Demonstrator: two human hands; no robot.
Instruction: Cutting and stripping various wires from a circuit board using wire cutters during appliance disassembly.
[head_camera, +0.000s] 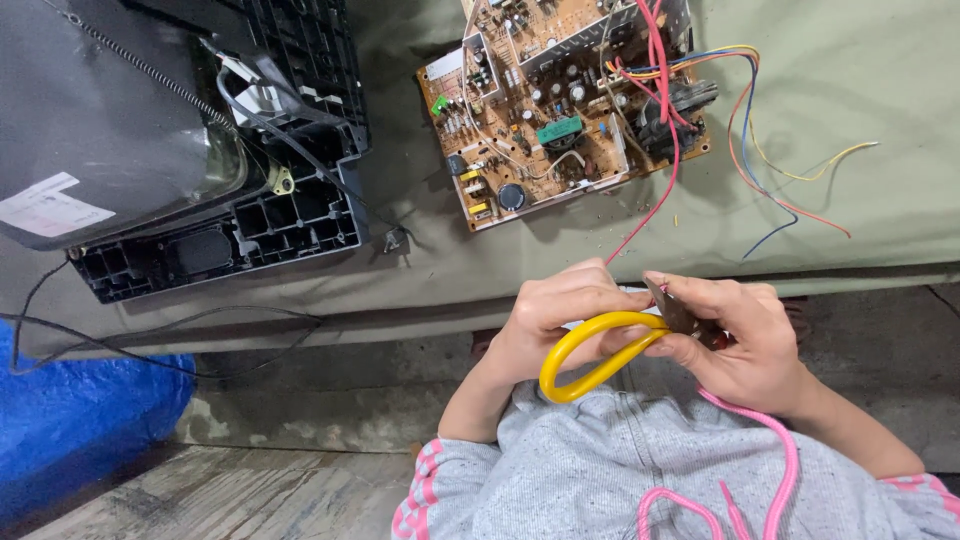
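Yellow plastic-coated handles (590, 352) of a cutting tool formed a loop between both hands, close above the person's grey hooded top (640, 470). The left hand (555, 320) was closed around the upper handle, its grip holding the loop from above with the fingers curled over it. The right hand (745, 340) was closed in a narrow grip on a small dark brown board piece (680, 308), pinched between thumb and fingers, just beside the tool's head; the jaws of the tool were hidden behind the fingers, so their setting could not be determined. A red wire (660, 195) ran from the region of the hands up across the desk (850, 70) to a large brown circuit board (560, 110). That board lay flat on the olive cloth covering the desk, populated with capacitors, coils and a black transformer block, with loose yellow, blue and orange wires (780, 175) trailing off its right edge. Well apart to the left, a picture tube (100, 130) rested face down in a black plastic television chassis (290, 200), with black cables draped over the desk edge. A blue tarpaulin (80, 420) lay on the floor at lower left. Pink drawstrings (770, 440) hung from the top.
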